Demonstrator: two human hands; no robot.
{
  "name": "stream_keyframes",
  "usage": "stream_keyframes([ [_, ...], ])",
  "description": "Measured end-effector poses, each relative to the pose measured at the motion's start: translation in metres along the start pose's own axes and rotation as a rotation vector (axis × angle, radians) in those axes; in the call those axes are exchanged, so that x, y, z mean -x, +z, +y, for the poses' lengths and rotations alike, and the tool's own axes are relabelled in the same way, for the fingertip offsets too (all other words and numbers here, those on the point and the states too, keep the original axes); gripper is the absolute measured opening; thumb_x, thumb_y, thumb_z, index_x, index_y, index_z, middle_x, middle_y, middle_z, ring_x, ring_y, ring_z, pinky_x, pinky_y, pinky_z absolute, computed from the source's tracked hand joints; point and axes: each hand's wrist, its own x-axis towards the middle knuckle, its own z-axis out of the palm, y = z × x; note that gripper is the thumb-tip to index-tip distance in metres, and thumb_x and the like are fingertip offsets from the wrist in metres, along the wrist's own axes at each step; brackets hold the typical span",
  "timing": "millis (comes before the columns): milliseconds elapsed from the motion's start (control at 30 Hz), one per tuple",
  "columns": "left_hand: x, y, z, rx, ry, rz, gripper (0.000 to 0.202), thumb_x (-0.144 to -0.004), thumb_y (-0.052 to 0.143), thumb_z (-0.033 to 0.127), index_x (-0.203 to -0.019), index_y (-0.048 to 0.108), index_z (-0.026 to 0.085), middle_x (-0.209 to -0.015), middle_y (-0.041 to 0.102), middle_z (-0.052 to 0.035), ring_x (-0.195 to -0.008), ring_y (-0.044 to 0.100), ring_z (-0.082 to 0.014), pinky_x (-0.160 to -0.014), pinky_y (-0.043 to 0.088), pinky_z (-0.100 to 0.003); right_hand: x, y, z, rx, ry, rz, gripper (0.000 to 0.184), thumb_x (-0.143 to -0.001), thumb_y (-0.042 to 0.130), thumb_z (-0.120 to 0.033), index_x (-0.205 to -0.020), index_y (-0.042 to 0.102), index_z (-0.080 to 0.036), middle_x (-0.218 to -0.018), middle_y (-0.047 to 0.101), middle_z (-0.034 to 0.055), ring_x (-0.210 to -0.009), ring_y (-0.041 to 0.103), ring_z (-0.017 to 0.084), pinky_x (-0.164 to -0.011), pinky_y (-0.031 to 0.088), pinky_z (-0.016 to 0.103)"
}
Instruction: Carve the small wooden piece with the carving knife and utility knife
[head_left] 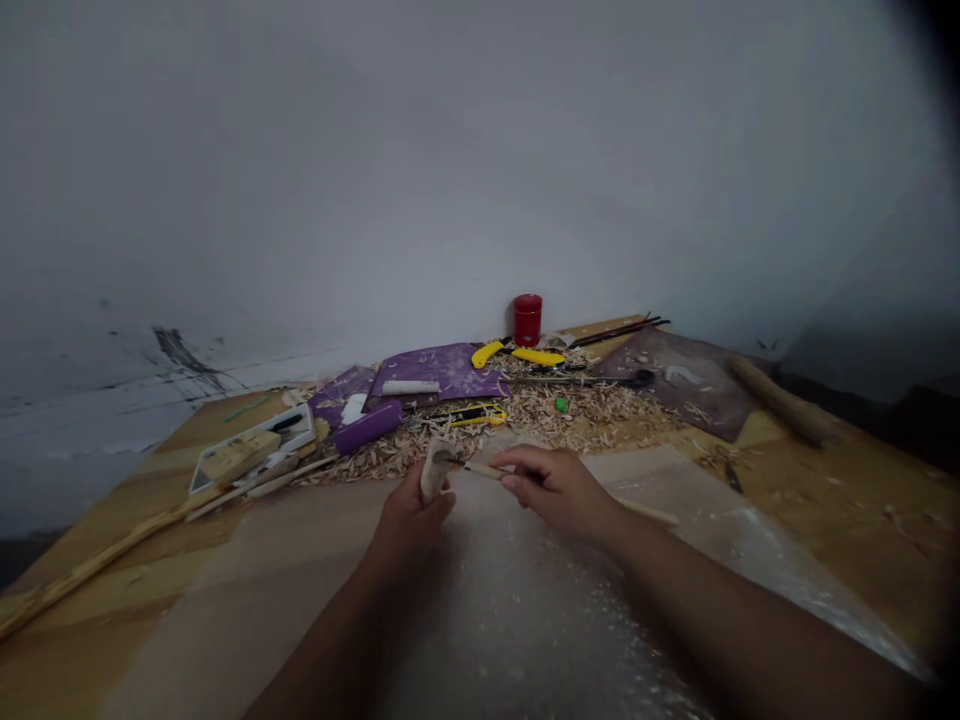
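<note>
My left hand (411, 512) is closed round a small pale carved wood piece (434, 467), held upright over the table. My right hand (555, 485) pinches a thin wooden-handled tool (484, 469) whose tip rests against the wood piece; the handle's far end (651, 514) sticks out past my wrist. Both hands hover over a pale sheet (525, 600) dusted with fine white chips.
A heap of wood shavings (570, 410) lies beyond my hands. Around it are purple sandpaper sheets (442, 368), yellow utility knives (517, 354), a red tin (527, 319), a wooden mallet handle (780, 400), a white tray (251, 445) and long sticks (90, 565). A grey wall stands behind.
</note>
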Motion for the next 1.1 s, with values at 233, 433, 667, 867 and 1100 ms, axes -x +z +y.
stream_keyframes([
  [233,0.001,0.001,0.003,-0.268,0.165,-0.029,0.013,-0.069,0.053,0.031,-0.071,0.054,0.018,-0.060,0.050,0.0027,-0.059,0.047,-0.0144,-0.056,0.034,-0.023,0.002,-0.005,-0.004,0.124,-0.101,-0.034,0.020,-0.079,0.052,-0.020,-0.092,0.066,-0.023,-0.081,0.068,-0.0008,-0.069,0.060,0.012,-0.062,0.042,0.021],
  [433,-0.001,0.001,0.006,-0.343,0.140,-0.034,0.014,-0.069,0.053,0.029,-0.077,0.056,0.018,-0.065,0.056,0.0007,-0.064,0.052,-0.0171,-0.060,0.035,-0.024,0.004,0.000,-0.006,0.172,-0.142,-0.008,0.020,-0.078,0.050,-0.015,-0.090,0.065,-0.022,-0.083,0.068,0.0007,-0.075,0.061,0.014,-0.068,0.043,0.023],
  [667,0.003,0.004,0.013,-0.375,0.094,0.098,0.012,-0.067,0.055,0.030,-0.068,0.050,0.019,-0.056,0.050,0.0031,-0.055,0.047,-0.0148,-0.054,0.032,-0.024,0.011,0.022,-0.009,0.172,-0.125,0.124,0.020,-0.081,0.048,-0.016,-0.092,0.063,-0.021,-0.083,0.068,0.0012,-0.075,0.062,0.014,-0.067,0.044,0.023],
  [867,0.003,0.009,0.012,-0.234,0.094,0.112,0.016,-0.067,0.055,0.032,-0.067,0.048,0.018,-0.053,0.047,0.0042,-0.049,0.043,-0.0116,-0.048,0.032,-0.022,0.018,0.040,-0.016,0.160,-0.140,0.204,0.024,-0.082,0.045,-0.015,-0.100,0.060,-0.019,-0.097,0.066,0.0054,-0.090,0.060,0.016,-0.081,0.043,0.027],
  [1100,0.005,0.017,0.000,0.247,-0.045,-0.066,0.027,-0.068,0.056,0.040,-0.069,0.037,0.021,-0.041,0.033,0.0118,-0.032,0.030,-0.0062,-0.034,0.025,-0.019,0.011,0.037,-0.016,0.100,-0.109,0.172,0.022,-0.084,0.045,-0.018,-0.102,0.058,-0.021,-0.095,0.066,0.0026,-0.085,0.061,0.014,-0.075,0.045,0.025],
])
